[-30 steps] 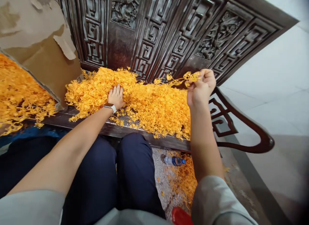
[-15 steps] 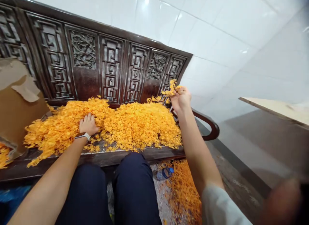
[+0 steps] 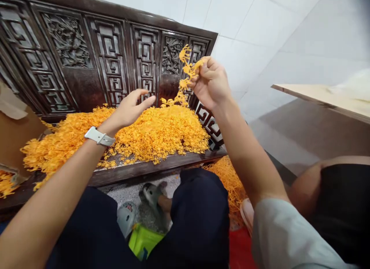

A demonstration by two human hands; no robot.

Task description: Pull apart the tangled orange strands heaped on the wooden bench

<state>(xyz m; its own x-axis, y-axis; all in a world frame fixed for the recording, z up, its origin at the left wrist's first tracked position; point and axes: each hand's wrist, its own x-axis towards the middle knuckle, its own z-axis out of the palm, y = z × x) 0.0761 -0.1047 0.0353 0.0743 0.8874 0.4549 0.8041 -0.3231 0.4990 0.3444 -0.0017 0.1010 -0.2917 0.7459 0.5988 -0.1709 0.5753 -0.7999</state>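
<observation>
A large heap of orange flower-like plastic pieces (image 3: 162,130) covers the seat of a dark carved wooden bench (image 3: 121,168). Raised at the bench's right end, my right hand (image 3: 211,82) pinches a strand of orange pieces (image 3: 186,70), which hangs down to the top of the heap. My left hand (image 3: 133,107), with a pale watch band on the wrist, is above the heap's middle. Its thumb and fingers are apart with nothing between them.
A cardboard box (image 3: 14,130) stands at the left. Orange strands (image 3: 228,180) lie on the floor below the bench's right end. A wooden board (image 3: 312,95) juts in at the right, above another person's leg (image 3: 309,184). A green object (image 3: 144,240) is between my legs.
My left hand has lifted off the heap and moved right. My right hand has risen, drawing the strand upward. My knees have spread, and the blue-capped bottle no longer shows.
</observation>
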